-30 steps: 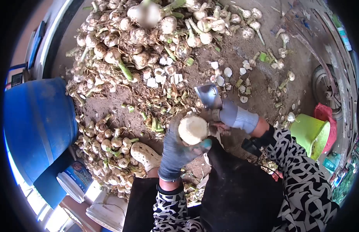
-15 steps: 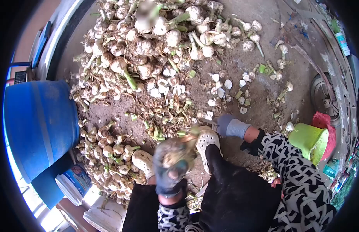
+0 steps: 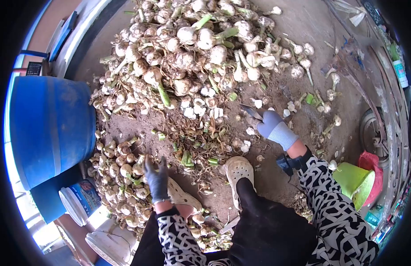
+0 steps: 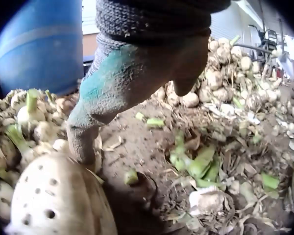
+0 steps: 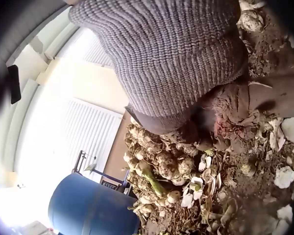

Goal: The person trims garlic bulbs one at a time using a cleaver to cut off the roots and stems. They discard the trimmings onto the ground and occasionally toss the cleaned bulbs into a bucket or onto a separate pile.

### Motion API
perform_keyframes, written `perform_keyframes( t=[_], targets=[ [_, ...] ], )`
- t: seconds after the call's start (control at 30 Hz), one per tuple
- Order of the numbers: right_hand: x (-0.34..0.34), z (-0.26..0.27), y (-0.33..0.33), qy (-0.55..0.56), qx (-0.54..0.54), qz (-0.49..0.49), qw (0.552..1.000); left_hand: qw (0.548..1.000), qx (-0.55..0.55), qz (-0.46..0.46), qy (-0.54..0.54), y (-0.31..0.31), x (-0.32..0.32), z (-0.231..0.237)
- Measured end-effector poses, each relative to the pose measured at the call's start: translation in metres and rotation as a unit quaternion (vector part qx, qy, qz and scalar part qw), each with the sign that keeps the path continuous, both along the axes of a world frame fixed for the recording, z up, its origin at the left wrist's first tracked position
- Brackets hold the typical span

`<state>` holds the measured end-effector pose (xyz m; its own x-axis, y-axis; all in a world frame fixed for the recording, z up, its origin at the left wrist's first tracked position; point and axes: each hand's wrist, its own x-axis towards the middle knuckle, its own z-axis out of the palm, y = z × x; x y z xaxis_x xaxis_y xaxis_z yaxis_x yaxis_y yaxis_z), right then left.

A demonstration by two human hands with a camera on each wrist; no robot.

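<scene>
My gloved left hand [image 3: 157,179] reaches over the left edge of the smaller heap of garlic bulbs [image 3: 121,186], fingers spread and nothing held. In the left wrist view its gloved fingers [image 4: 83,142] point down beside a perforated cream clog [image 4: 59,196], near bulbs with short green stems. My gloved right hand [image 3: 276,128] grips a broad-bladed knife, whose metal blade [image 3: 250,111] points toward the large heap of garlic [image 3: 183,57]. The right wrist view shows mostly the ribbed glove cuff [image 5: 166,54]; a dirty, roughly wrapped part of the tool [image 5: 230,105] shows below it.
Stem cuttings and dry skins [image 3: 201,137] litter the ground between the heaps, with white cut pieces [image 3: 199,107] beside them. A blue barrel [image 3: 52,128] and a white-lidded bucket [image 3: 81,201] stand at left. A lime-green bucket [image 3: 354,179] lies tipped at right, near a wheel [image 3: 374,133].
My left hand held a large trimmed garlic bulb by the blade, then swung it leftward; now it is empty over the smaller heap. My right hand has moved forward with the knife.
</scene>
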<state>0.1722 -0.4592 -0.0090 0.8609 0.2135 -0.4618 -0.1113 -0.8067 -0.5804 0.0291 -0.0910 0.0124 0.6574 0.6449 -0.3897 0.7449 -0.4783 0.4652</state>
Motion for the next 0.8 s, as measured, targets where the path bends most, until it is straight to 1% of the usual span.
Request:
perform_keyframes(
  t=[0.03,0.07,0.1,0.13,0.17,0.2,0.23,0.27,0.3,0.33,0.37,0.4,0.43,0.47,0.5,0.53,0.57,0.6,0.63,0.67,0.7,0.73,0.77,0.8],
  targets=[
    [0.001,0.007,0.000,0.016,0.009,0.001,1.000,0.996,0.080,-0.025,0.030,0.012,-0.002,-0.046],
    [-0.004,0.002,0.000,0.010,0.050,-0.026,0.998,0.997,0.045,0.015,0.064,0.016,0.006,-0.070],
    [-0.006,0.008,-0.001,0.024,0.048,-0.035,0.998,0.997,0.009,0.032,0.063,0.013,0.020,-0.086],
    [-0.008,0.013,-0.001,0.039,0.046,-0.043,0.997,0.991,-0.020,0.038,0.128,0.010,0.032,-0.107],
    [-0.014,0.005,-0.005,0.036,0.059,-0.061,0.996,0.984,-0.011,0.108,0.141,-0.032,0.056,-0.077],
    [-0.017,-0.002,-0.007,0.033,0.072,-0.076,0.994,0.987,0.017,0.045,0.151,-0.056,0.063,-0.081],
    [-0.016,0.012,-0.005,0.046,0.065,-0.080,0.994,0.995,0.034,-0.047,0.079,-0.085,0.061,-0.098],
    [-0.022,-0.013,-0.013,0.036,0.091,-0.101,0.990,0.988,0.037,-0.077,0.129,-0.126,0.064,-0.081],
    [-0.023,-0.015,-0.013,0.032,0.096,-0.109,0.989,0.981,0.025,-0.149,0.123,-0.162,0.060,-0.081],
    [-0.020,-0.014,-0.012,0.027,0.101,-0.117,0.988,0.964,0.086,-0.251,0.014,-0.194,0.039,-0.125],
    [-0.013,-0.006,-0.010,0.017,0.102,-0.113,0.988,0.937,-0.003,-0.345,0.055,-0.222,0.038,-0.108],
    [-0.007,0.007,-0.008,0.016,0.103,-0.119,0.987,0.898,-0.128,-0.421,0.029,-0.237,0.034,-0.087],
    [-0.002,0.018,-0.009,0.016,0.103,-0.126,0.987,0.834,-0.151,-0.524,-0.080,-0.254,0.019,-0.121],
    [0.005,0.028,-0.012,0.006,0.100,-0.124,0.987,0.834,-0.149,-0.524,-0.090,-0.249,0.027,-0.106],
    [0.015,0.038,-0.015,-0.021,0.138,-0.114,0.984,0.852,-0.270,-0.432,-0.119,-0.231,0.033,-0.079],
    [0.024,0.047,-0.017,-0.046,0.176,-0.104,0.978,0.849,-0.387,-0.331,-0.142,-0.208,0.041,-0.060],
    [0.036,0.056,-0.019,-0.042,0.193,-0.098,0.975,0.890,-0.346,-0.251,-0.159,-0.181,0.052,-0.056],
    [0.049,0.066,-0.020,-0.038,0.211,-0.093,0.972,0.868,-0.426,-0.146,-0.209,-0.149,0.068,-0.062],
    [0.065,0.079,-0.019,-0.048,0.220,-0.068,0.972,0.916,-0.327,-0.104,-0.208,-0.107,0.090,-0.043],
    [0.084,0.094,-0.017,-0.057,0.229,-0.042,0.971,0.922,-0.262,-0.085,-0.271,-0.063,0.112,-0.039],
    [0.105,0.115,-0.009,-0.066,0.200,-0.022,0.977,0.917,-0.261,-0.051,-0.299,-0.025,0.131,-0.011],
    [0.128,0.136,0.003,-0.074,0.169,-0.001,0.983,0.939,-0.115,-0.082,-0.313,0.016,0.154,0.002],
    [0.152,0.147,0.013,-0.087,0.165,0.006,0.982,0.944,-0.051,-0.080,-0.315,0.039,0.176,0.032],
    [0.176,0.155,0.025,-0.097,0.160,0.012,0.982,0.939,0.018,-0.077,-0.334,0.061,0.195,0.049]
  ],
)
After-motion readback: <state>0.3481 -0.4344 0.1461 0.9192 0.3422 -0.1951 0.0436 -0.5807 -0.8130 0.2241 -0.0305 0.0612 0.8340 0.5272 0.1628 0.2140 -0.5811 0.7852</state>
